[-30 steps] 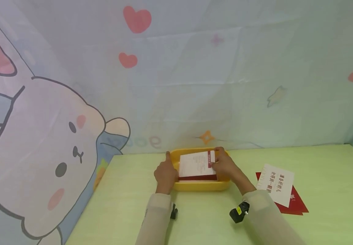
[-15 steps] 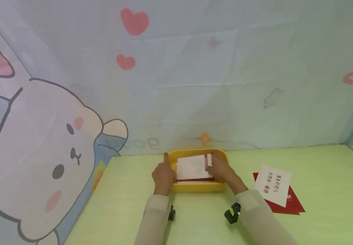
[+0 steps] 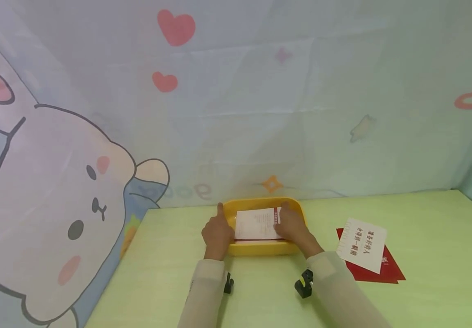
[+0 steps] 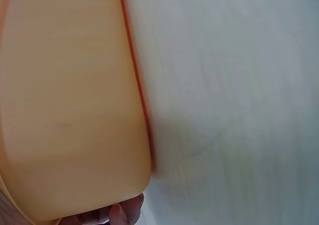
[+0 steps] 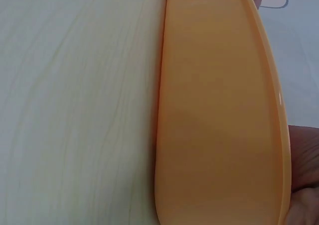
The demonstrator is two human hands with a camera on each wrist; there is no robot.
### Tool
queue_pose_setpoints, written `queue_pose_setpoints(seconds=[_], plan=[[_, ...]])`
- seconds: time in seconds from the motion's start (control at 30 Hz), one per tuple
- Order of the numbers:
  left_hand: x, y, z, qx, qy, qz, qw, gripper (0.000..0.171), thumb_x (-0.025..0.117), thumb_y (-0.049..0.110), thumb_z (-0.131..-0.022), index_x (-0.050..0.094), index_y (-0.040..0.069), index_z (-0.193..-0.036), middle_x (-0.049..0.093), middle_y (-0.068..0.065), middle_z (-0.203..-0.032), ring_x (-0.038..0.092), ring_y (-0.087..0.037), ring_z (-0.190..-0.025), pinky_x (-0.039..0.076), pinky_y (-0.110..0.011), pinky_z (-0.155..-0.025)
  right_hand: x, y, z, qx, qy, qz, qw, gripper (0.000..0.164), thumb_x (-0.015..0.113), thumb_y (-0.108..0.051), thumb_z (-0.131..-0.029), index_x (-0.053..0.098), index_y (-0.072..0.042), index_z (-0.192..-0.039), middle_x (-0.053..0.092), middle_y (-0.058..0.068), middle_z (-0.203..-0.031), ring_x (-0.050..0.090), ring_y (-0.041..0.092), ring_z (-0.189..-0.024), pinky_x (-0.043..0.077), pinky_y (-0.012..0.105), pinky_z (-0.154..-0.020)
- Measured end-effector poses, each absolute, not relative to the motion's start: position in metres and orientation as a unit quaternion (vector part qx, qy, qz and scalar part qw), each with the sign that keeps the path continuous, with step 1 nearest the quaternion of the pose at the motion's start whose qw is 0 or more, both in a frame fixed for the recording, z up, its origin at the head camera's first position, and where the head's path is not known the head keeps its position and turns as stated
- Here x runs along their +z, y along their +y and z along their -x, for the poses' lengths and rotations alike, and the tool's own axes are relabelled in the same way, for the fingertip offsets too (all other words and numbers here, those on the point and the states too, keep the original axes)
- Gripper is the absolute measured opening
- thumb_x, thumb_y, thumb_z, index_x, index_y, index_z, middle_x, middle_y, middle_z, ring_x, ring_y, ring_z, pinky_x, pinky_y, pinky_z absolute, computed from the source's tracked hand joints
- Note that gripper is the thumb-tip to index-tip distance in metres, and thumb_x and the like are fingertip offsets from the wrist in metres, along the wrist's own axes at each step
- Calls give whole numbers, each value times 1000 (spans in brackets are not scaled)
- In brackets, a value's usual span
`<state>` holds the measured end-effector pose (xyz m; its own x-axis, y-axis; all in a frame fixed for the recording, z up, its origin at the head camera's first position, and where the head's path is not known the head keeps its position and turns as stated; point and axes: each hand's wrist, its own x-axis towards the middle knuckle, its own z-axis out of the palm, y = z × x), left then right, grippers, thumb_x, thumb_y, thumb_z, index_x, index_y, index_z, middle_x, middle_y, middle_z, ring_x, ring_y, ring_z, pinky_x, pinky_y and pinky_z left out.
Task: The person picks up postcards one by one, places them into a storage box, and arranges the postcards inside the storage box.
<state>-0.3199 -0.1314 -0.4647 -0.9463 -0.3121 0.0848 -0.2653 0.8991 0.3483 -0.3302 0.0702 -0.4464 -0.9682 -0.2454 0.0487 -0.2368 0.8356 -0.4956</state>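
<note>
A yellow plastic tray [image 3: 266, 249] stands at the back of the table. My left hand [image 3: 217, 233] grips its left end, index finger pointing forward along the rim. In the left wrist view, fingertips [image 4: 130, 210] curl round the end of the tray wall [image 4: 75, 110]. Inside the tray lies a white card [image 3: 256, 224] with a dark red strip on its right edge, over something dark red. My right hand [image 3: 294, 226] pinches the card's right edge, thumb on top, its other fingers mostly hidden. The right wrist view shows the tray's front wall [image 5: 219, 110] with part of that hand behind the rim.
To the right, a white card with red characters [image 3: 362, 246] lies on red cards or envelopes [image 3: 391, 266]. A cloth backdrop [image 3: 240, 136] with a cartoon rabbit rises behind the pale green table [image 3: 158, 273].
My right hand has lowered the white card further into the tray and moved slightly left. The left hand keeps its grip on the tray. The whole head view has shifted a little.
</note>
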Motion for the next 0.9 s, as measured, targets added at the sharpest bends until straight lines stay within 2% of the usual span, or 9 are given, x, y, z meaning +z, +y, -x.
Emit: queue_pose_setpoints(seconds=[0.13,0.33,0.5,0.7,0.9], plan=[[-464,-133,320,-168,-971,-151,72,83,67,9,-82,30,20,-155,61,-14,-72,47,-23,-52,40,-35,-47,-447,65,333,-244,964,107,21,65,63,-8,-88,31,18,-138,66,23,-92,56,25,-72,57,39,-79],[-469,-134,324,-166,-973,-146,70,82,66,10,-83,29,20,-156,59,-13,-69,46,-23,-51,39,-35,-46,-448,61,332,-246,965,72,51,65,61,-8,-90,29,17,-140,62,22,-100,56,26,-78,55,38,-82],[-471,-135,327,-158,-974,-150,66,82,66,11,-83,28,21,-155,60,-12,-71,47,-22,-52,40,-35,-47,-448,59,330,-251,965,66,45,64,62,-11,-89,32,16,-138,61,25,-107,57,29,-83,54,42,-86],[-468,-135,327,-156,-973,-158,58,83,67,11,-83,28,22,-156,61,-13,-72,47,-22,-53,41,-35,-48,-448,57,330,-255,964,58,48,64,64,-12,-91,33,14,-140,59,27,-119,57,31,-92,51,45,-97],[-468,-134,325,-165,-972,-153,62,83,67,10,-83,28,20,-156,59,-12,-70,45,-22,-52,39,-34,-48,-449,57,327,-254,965,54,41,59,63,-11,-90,37,14,-137,58,26,-117,55,31,-93,51,46,-95]])
